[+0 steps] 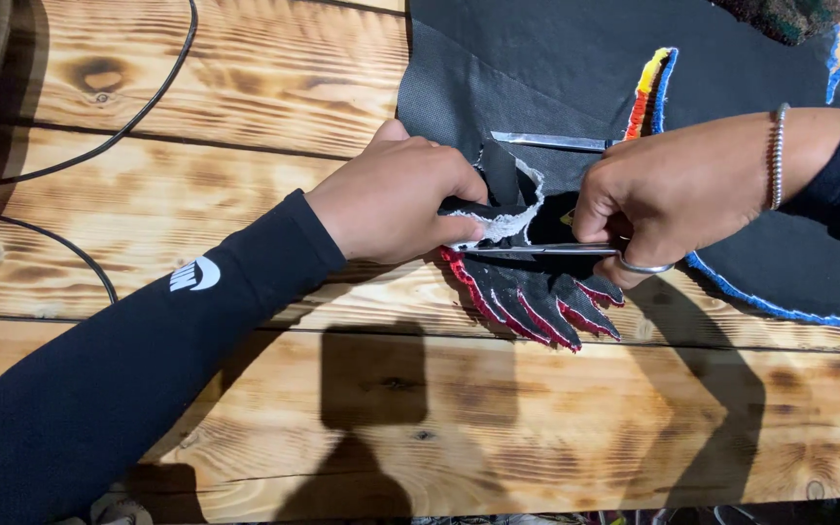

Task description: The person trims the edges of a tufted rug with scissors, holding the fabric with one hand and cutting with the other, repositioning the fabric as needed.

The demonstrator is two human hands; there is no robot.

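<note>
Left hand (396,199) pinches a flap of black fabric (527,282) with red-edged points. Right hand (663,199) grips scissors (537,249), fingers through the handles, blades reaching to just below the left fingertips. A second metal blade (548,142) lies above both grips on the wooden table (245,97).

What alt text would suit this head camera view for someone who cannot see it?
Two hands work scissors through black fabric edged in red and blue stitching: the left hand pinches the cloth, the right hand grips the scissors. All rests on a wooden table.
</note>
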